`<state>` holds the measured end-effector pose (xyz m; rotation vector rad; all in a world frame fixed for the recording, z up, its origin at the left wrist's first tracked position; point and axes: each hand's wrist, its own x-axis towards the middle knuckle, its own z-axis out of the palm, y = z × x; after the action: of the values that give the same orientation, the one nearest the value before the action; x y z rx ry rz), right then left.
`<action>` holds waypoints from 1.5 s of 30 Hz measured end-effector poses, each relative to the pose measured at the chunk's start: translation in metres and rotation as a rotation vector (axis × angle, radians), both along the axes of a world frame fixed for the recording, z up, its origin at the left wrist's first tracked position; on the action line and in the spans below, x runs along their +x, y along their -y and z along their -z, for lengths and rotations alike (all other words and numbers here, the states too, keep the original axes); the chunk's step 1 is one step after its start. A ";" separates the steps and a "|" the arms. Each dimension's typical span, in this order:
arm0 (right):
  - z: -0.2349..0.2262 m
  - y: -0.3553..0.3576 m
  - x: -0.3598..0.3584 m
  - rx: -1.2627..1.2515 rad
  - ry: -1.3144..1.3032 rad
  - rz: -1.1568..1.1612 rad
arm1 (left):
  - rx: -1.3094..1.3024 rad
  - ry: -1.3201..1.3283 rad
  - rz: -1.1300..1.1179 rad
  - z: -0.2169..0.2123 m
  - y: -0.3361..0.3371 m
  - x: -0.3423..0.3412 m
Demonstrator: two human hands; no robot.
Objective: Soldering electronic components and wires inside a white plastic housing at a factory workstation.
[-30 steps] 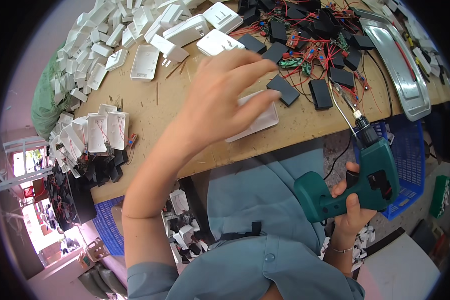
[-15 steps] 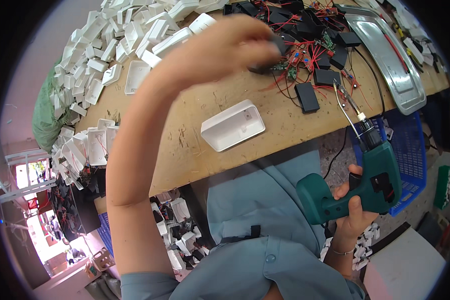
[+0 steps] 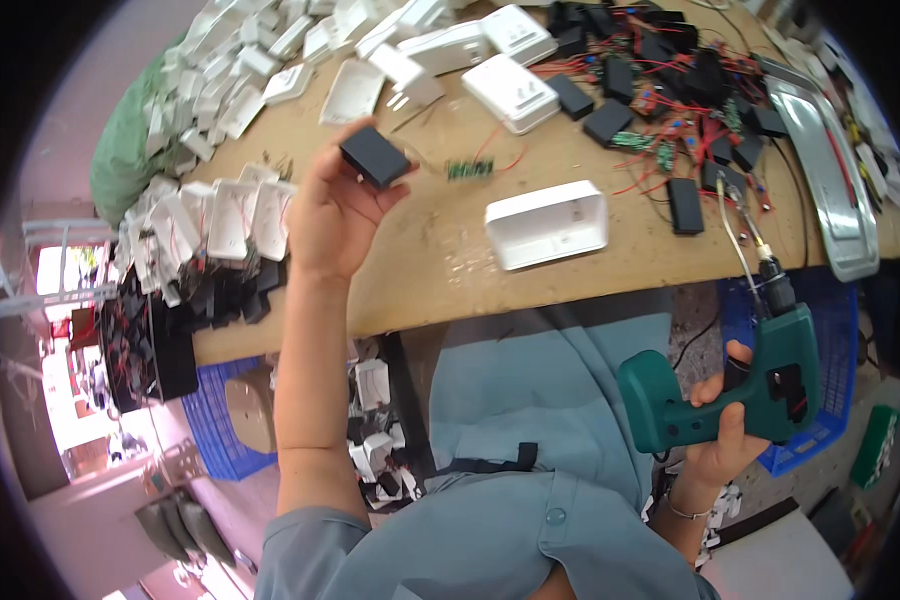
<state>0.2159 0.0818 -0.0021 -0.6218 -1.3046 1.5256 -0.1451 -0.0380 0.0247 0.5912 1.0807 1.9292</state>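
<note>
My left hand [image 3: 332,228] is raised over the left part of the table, its fingers closed round a black rectangular box [image 3: 374,157]. A small green circuit board [image 3: 469,169] with thin red wires lies to the right of that box; whether a wire joins the two I cannot tell. An open white plastic case [image 3: 547,246] sits near the table's front edge, its hollow facing me. My right hand [image 3: 727,458] grips the handle of a green soldering gun [image 3: 792,345]. The gun's metal tip [image 3: 735,195] points up at a heap of black boxes, red wires and boards [image 3: 670,100].
White plastic cases [image 3: 270,60] are heaped at the back left, with more open cases [image 3: 230,220] at the left edge. A shiny metal tray [image 3: 825,190] lies at the right. Below the table stand blue crates [image 3: 225,430] on both sides.
My left hand has swung from the heap of black boxes to the left, now with a black box in it. A wired circuit board now lies on the mid-table. My right hand keeps the soldering gun.
</note>
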 end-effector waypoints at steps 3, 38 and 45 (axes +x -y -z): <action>0.000 -0.001 -0.004 -0.001 -0.001 -0.062 | -0.398 -0.106 -0.288 0.015 0.025 0.009; 0.010 -0.015 -0.105 -0.484 -0.374 -0.513 | -0.971 -1.525 -0.043 0.010 -0.043 0.046; 0.008 -0.001 -0.110 -0.506 -0.397 -0.452 | -0.604 -1.535 -0.334 0.015 -0.017 0.052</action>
<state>0.1060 0.0828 -0.0105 -0.3075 -0.7802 2.2515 -0.0930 -0.0212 0.0094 1.6567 2.6527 0.9776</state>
